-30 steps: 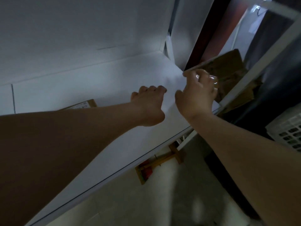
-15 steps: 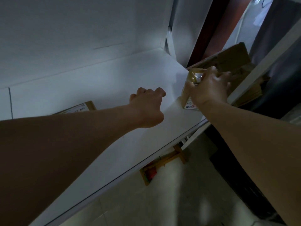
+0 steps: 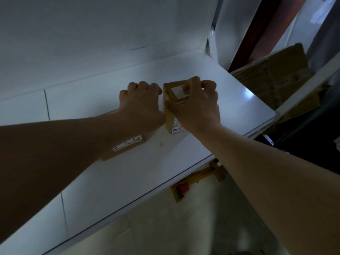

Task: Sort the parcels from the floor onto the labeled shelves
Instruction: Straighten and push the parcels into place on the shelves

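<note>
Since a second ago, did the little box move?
Yes. The little box, gripped by the right hand, went left along the shelf, from its right end to beside the left hand.

flat parcel (image 3: pixel 122 152) half beneath left forearm (image 3: pixel 64 153)

No text, number or brand can be read anywhere: the light is dim and the print is small and blurred. Three labels show. A white label (image 3: pixel 179 92) lies on the top face of the small box (image 3: pixel 169 119), partly covered by the fingers (image 3: pixel 191 85) of the right hand (image 3: pixel 196 107); it bears only faint grey marks. A second label (image 3: pixel 177 128) sits at the foot of the small box's near face, with a red patch and dark print. Left of the small box and nearer, a flat parcel (image 3: pixel 125 150) carries a white strip label (image 3: pixel 127 142) with blue and green scrawls, illegible.
</note>
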